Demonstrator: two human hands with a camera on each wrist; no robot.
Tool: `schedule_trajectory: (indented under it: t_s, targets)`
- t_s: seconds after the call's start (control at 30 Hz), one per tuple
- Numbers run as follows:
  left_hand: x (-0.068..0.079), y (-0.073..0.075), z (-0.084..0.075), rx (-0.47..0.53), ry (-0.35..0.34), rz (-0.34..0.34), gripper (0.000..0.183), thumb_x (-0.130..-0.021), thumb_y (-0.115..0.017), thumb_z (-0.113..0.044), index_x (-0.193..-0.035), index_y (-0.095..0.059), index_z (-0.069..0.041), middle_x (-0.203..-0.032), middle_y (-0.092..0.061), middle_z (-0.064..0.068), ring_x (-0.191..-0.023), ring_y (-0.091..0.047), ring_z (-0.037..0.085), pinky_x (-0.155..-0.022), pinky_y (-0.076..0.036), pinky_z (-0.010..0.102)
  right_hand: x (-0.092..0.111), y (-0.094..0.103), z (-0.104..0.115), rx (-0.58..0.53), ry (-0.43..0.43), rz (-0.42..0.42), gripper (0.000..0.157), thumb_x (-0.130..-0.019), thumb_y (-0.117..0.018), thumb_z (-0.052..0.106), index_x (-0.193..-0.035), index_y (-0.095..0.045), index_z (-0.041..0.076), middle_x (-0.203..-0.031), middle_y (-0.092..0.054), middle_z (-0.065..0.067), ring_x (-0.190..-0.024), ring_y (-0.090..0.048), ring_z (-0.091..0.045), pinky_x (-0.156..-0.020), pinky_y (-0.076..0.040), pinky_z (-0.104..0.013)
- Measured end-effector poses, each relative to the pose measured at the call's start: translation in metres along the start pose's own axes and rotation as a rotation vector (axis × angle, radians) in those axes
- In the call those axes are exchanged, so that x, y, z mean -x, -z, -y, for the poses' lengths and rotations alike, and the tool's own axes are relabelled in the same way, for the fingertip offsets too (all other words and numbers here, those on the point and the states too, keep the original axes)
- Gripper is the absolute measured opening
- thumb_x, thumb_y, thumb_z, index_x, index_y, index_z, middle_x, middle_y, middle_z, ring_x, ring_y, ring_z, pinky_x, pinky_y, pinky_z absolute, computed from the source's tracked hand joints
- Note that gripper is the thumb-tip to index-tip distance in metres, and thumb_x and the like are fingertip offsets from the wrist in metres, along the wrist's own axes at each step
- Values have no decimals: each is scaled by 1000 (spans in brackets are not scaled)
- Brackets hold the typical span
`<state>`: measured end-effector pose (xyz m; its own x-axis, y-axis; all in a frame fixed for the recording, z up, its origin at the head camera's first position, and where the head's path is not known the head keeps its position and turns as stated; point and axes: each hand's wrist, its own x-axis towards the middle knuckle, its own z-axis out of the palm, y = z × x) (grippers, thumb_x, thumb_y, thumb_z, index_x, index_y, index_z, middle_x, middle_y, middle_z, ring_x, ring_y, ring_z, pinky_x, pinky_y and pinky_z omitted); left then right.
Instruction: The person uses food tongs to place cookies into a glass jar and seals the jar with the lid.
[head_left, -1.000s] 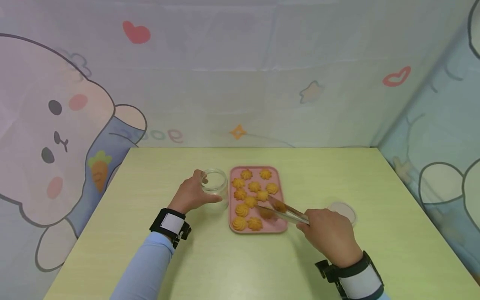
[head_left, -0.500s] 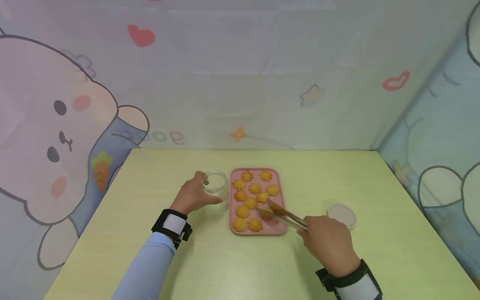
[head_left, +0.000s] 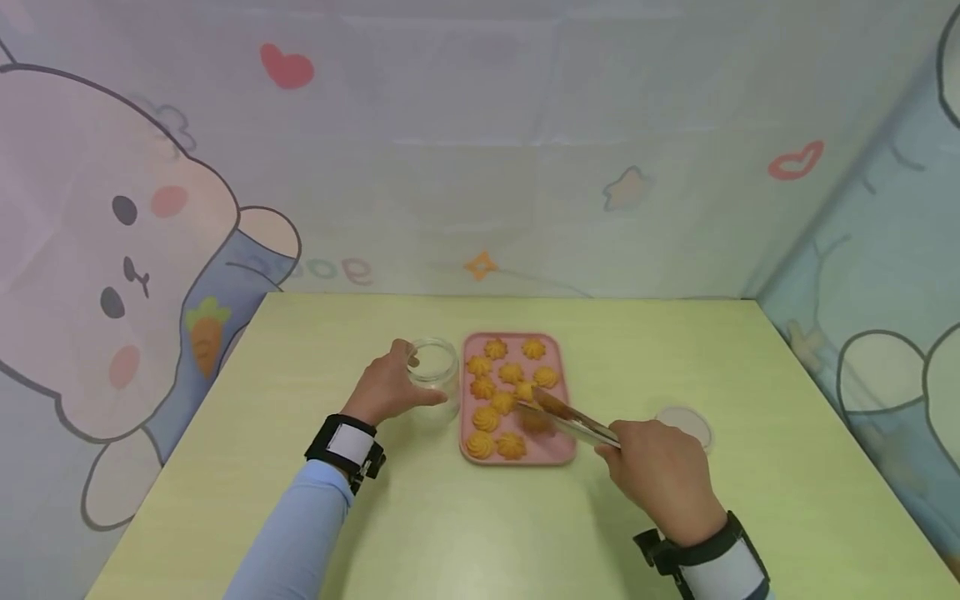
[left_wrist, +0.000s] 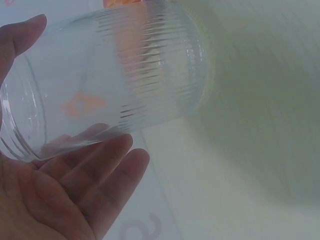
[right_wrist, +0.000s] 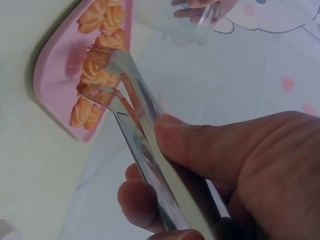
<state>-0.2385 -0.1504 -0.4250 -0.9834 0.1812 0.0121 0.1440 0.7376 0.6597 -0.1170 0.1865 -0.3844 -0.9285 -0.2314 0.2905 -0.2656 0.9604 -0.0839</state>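
Metal tongs (right_wrist: 140, 95), gripped in the right hand (head_left: 663, 475), reach over the cookies (head_left: 511, 446) on a pink tray (head_left: 557, 451); the left hand (head_left: 386, 392) holds a glass jar (left_wrist: 110, 90) just beside its left edge.

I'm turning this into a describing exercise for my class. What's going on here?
A person's left grip is round an open glass jar, just left of a pink tray of golden cookies. The right grip holds metal tongs, their tips on either side of a cookie on the tray; whether they touch it is hard to tell. No cookie shows in the jar yet. A round white disc lies to the right.
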Motion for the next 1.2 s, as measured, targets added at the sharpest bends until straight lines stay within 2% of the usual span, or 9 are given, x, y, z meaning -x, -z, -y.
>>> schedule_trajectory:
  t_s: [0.17, 0.33, 0.53, 0.63, 0.87, 1.03, 1.2]
  targets:
    - [-1, 0, 0, -2, 1, 3, 84, -71, -85, -43, -128, -42, 1, -125, -59, 20, -98, -61, 33, -81, -49, 43, -4, 7, -3, -8, -7, -20, 27, -80, -81, 27, -68, -59, 15, -49, -41, 5, -41, -37, -14, -37, -29, -32]
    - [-1, -1, 1, 0, -9, 0, 83, -71, -85, -44, -127, -42, 0, -124, -59, 20, -97, -61, 34, -80, -49, 43, -8, 16, -3, 5, 1, -75, 22, -80, -81, 27, -73, -65, 13, -49, -45, 4, -41, -39, -13, -37, -29, -32]
    - [0, 0, 0, 2, -9, 5, 83, -73, -84, -42, -129, -41, 1, -125, -59, 21, -99, -61, 35, -80, -49, 44, -16, 25, 3, -32, -32, -100, 17, -82, -79, 27, -86, -72, 12, -50, -45, 3, -41, -39, -15, -35, -28, -32]
    - [1, -1, -1, 7, -10, 6, 83, -73, -84, -43, -130, -41, 1, -124, -59, 21, -97, -61, 34, -79, -49, 44, -21, 31, 9, -47, -39, -104, 16, -83, -78, 26, -88, -72, 12, -51, -46, 3, -41, -39, -15, -35, -28, -32]
    - [0, -1, -1, 1, -9, 16, 86, -73, -84, -44, -131, -40, 1, -127, -58, 21, -102, -61, 35, -82, -50, 44, -38, 45, 32, -92, -17, -112, 21, -86, -76, 27, -97, -73, 9, -61, -59, -3, -44, -43, -16, -36, -30, -31]
    - [1, 1, -1, -10, -11, 11, 86, -73, -83, -45, -131, -40, 1, -125, -59, 21, -100, -61, 36, -81, -50, 45, -52, 48, 53, -111, 0, -86, 24, -87, -74, 29, -100, -73, 9, -60, -58, -1, -45, -46, -16, -36, -32, -30]
    - [2, 1, 0, -11, -16, 10, 84, -74, -83, -44, -131, -40, 0, -125, -59, 21, -99, -62, 37, -80, -50, 46, -59, 47, 71, -91, 24, -34, 23, -88, -73, 31, -91, -70, 8, -56, -51, 1, -44, -45, -16, -37, -34, -29]
